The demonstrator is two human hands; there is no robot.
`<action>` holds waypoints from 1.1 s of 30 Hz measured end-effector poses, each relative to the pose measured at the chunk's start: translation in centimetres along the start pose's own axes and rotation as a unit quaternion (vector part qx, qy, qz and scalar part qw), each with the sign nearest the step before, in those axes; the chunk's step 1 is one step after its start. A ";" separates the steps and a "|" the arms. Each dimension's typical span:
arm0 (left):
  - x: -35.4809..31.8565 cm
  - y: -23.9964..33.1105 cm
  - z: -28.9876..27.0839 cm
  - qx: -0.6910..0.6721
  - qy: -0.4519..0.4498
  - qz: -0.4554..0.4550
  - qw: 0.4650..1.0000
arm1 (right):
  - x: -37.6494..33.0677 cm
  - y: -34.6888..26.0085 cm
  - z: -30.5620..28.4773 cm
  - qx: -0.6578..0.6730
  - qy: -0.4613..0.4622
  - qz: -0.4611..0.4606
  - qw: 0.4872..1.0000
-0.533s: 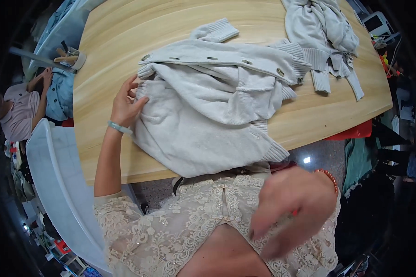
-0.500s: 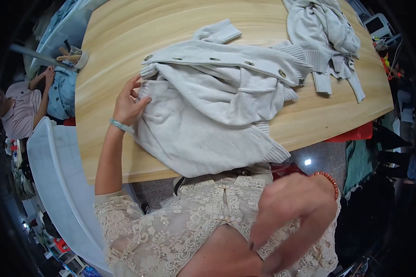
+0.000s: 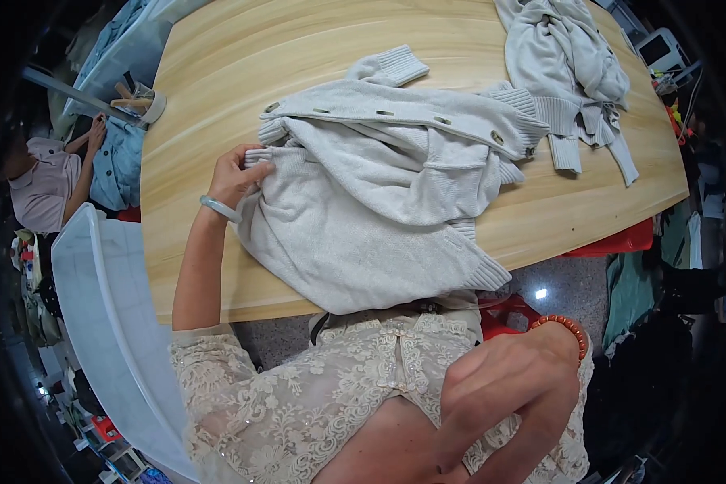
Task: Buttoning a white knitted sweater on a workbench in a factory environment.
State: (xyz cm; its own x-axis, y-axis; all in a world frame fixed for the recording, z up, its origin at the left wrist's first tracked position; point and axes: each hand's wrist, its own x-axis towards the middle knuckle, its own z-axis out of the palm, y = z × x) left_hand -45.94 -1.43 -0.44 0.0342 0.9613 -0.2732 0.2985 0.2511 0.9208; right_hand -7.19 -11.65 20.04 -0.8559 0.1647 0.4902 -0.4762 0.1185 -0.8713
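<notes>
At centre frame, a left hand (image 3: 238,173) pinches the ribbed edge of a pale knit cardigan (image 3: 379,194) spread on the wooden table (image 3: 218,97). The right hand (image 3: 500,395) hangs empty at lower right. The hem overhangs; one-handed tugging could slide it off.

Rumpled pale-grey buttoned cardigan (image 3: 379,185) on table

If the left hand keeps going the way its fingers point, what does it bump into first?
The left hand points right, fingers already on the pale cardigan. Going on, it would likely push into that cardigan's bunched folds first.
</notes>
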 end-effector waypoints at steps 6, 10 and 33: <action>-1.7 -0.1 0.5 0.012 0.047 0.092 0.995 | -1.2 2.0 2.1 -0.011 0.117 -0.107 0.987; -3.0 -0.2 -0.2 0.011 0.047 0.115 0.992 | -1.5 2.4 2.1 0.006 0.124 -0.116 0.985; -9.3 5.6 0.9 -0.072 0.021 0.358 0.931 | -13.8 13.5 3.8 -0.519 0.396 0.347 0.673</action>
State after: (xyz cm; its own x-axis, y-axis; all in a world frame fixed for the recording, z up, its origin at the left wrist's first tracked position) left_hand -43.70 -9.10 7.01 0.1365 0.8913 0.4323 0.0818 -0.4451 0.8917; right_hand -2.55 -16.05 1.38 -0.2288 0.9549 0.1893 0.7326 0.2969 -0.6125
